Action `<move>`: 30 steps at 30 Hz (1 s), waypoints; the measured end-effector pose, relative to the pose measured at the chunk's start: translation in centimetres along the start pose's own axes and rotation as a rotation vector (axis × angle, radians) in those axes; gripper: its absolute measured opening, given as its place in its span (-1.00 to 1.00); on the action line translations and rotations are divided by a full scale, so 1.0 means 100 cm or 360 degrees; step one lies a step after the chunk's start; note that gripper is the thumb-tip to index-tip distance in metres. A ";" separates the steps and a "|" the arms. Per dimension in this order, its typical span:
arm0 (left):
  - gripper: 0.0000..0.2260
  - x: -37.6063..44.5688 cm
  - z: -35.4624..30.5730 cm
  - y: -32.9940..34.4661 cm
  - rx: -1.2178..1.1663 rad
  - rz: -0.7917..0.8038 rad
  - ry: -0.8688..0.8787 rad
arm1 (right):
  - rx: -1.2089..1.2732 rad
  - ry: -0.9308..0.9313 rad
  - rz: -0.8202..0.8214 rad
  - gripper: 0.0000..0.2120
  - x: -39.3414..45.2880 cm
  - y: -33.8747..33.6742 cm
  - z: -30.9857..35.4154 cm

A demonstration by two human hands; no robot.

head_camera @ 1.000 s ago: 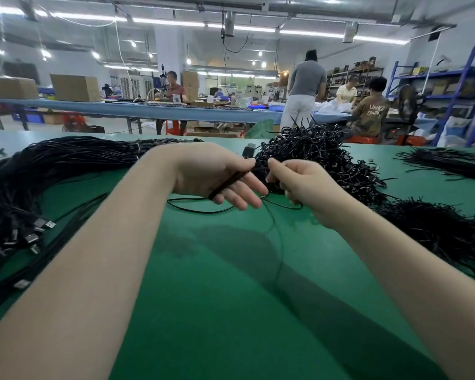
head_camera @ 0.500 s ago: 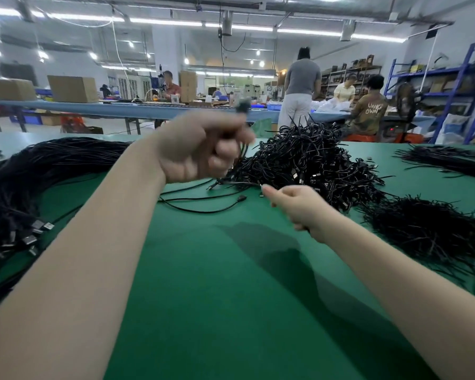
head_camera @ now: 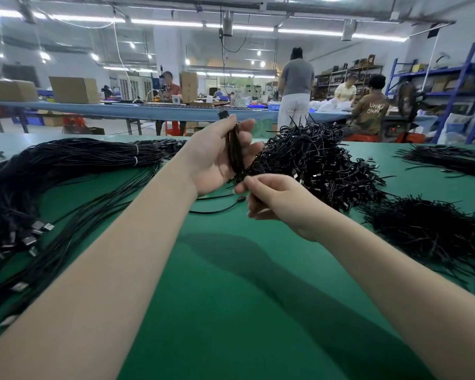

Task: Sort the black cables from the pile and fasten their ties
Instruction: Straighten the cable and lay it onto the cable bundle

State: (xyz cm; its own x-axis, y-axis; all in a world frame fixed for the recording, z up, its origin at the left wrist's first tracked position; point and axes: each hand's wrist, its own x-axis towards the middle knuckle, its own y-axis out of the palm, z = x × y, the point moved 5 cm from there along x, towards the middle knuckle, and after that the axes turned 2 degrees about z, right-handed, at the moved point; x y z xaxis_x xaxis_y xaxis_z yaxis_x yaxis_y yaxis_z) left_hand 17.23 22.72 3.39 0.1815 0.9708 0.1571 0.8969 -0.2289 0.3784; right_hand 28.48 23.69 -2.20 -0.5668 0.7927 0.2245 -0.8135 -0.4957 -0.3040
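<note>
My left hand (head_camera: 217, 157) is raised above the green table (head_camera: 231, 297), palm towards me, and holds a folded black cable (head_camera: 234, 149) upright between thumb and fingers; its plug sticks out above the thumb. My right hand (head_camera: 274, 204) is just below it and pinches the cable's lower end. A tangled pile of tied black cables (head_camera: 313, 163) lies behind both hands. Loose cable ends (head_camera: 222, 208) trail on the table under the hands.
Long straight black cables (head_camera: 52, 182) with metal plugs spread over the left side. A heap of black ties (head_camera: 428, 231) sits at the right, another dark bundle (head_camera: 450, 160) at the far right. People work at a blue bench (head_camera: 121, 111) behind.
My left hand turned from a raised fist to palm facing me, with the cable gathered upright in it. My right hand came up from the table to the cable's lower end.
</note>
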 end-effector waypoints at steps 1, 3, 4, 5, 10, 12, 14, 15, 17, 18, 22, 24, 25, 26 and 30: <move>-0.68 0.001 0.000 -0.001 -0.0022 -0.0008 0.0005 | -0.0100 0.0070 0.0036 -0.74 -0.002 -0.003 -0.006; -0.68 0.003 0.000 -0.003 -0.0080 0.0022 0.0005 | -0.0315 0.0172 0.0004 -0.78 -0.003 -0.010 -0.016; -0.68 0.004 0.001 -0.003 -0.0110 0.0058 -0.0012 | -0.0349 0.0190 -0.0071 -0.80 -0.003 -0.014 -0.018; -0.68 0.004 0.004 -0.003 -0.0126 0.0103 -0.0043 | -0.0283 0.0207 -0.0144 -0.81 -0.001 -0.016 -0.018; -0.70 0.005 0.028 0.001 0.0028 0.0202 -0.0238 | 0.0514 0.0268 -0.0186 -0.82 0.003 -0.015 -0.011; -0.69 0.007 0.034 -0.001 0.0148 0.0096 -0.0281 | 0.0377 0.0239 -0.0249 -0.86 0.002 -0.016 -0.013; -0.67 0.009 0.035 -0.007 0.0451 -0.0060 -0.0275 | 0.0271 0.0238 -0.0328 -0.89 0.000 -0.019 -0.017; -0.67 0.010 0.034 -0.011 0.0650 -0.0147 -0.0262 | 0.0259 0.0236 -0.0360 -0.90 0.000 -0.021 -0.018; -0.67 0.010 0.032 -0.017 0.0855 -0.0272 -0.0225 | 0.0217 0.0224 -0.0381 -0.89 0.001 -0.022 -0.019; -0.68 0.011 0.034 -0.017 0.0775 -0.0278 -0.0220 | 0.0177 0.0220 -0.0369 -0.87 0.002 -0.022 -0.019; -0.68 0.013 0.043 -0.005 0.0149 -0.0086 -0.0216 | 0.0166 0.0216 -0.0301 -0.80 0.004 -0.019 -0.019; -0.68 0.015 0.045 -0.003 0.0064 -0.0109 -0.0194 | 0.0218 0.0188 -0.0251 -0.72 0.004 -0.018 -0.017; -0.68 0.016 0.046 -0.003 0.0080 -0.0132 -0.0189 | 0.0166 0.0156 -0.0213 -0.70 0.004 -0.018 -0.015; -0.69 0.016 0.047 -0.004 0.0131 -0.0157 -0.0184 | 0.0046 0.0108 -0.0180 -0.69 0.003 -0.016 -0.013; -0.71 0.018 0.054 -0.008 0.0465 -0.0292 -0.0173 | -0.0512 -0.0032 -0.0226 -0.67 0.001 -0.009 -0.008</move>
State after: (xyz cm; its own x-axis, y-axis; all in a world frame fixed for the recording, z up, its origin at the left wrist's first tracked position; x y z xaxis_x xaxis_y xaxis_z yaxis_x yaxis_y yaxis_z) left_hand 19.06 25.05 -1.57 0.0343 0.9994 0.0067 0.9931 -0.0348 0.1121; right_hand 29.21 24.51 -2.67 -0.4559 0.8369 0.3029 -0.8038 -0.2410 -0.5440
